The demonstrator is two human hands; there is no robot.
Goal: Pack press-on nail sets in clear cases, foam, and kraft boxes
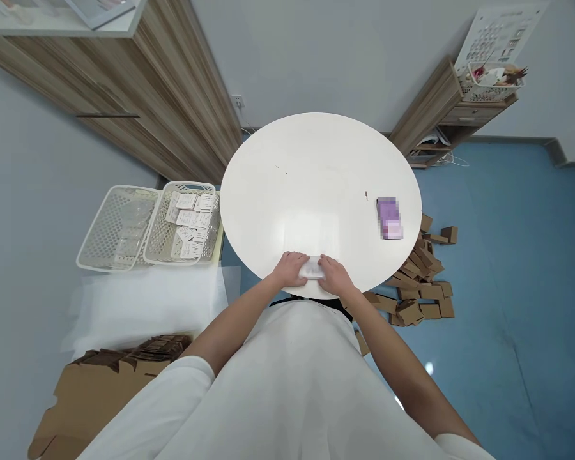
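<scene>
A small whitish packet, partly see-through, lies at the near edge of the white oval table. My left hand grips its left end, with the thumb and fingers closed around that side. On the right end, my right hand holds it in the same way. The print or contents of the packet are too small to make out. Toward the table's right side rests a purple item, blurred into blocks.
Left of the table stand a white basket with printed white packets and another basket with clear items. White sheets and flat cardboard are at lower left. Small brown boxes lie on the floor at right.
</scene>
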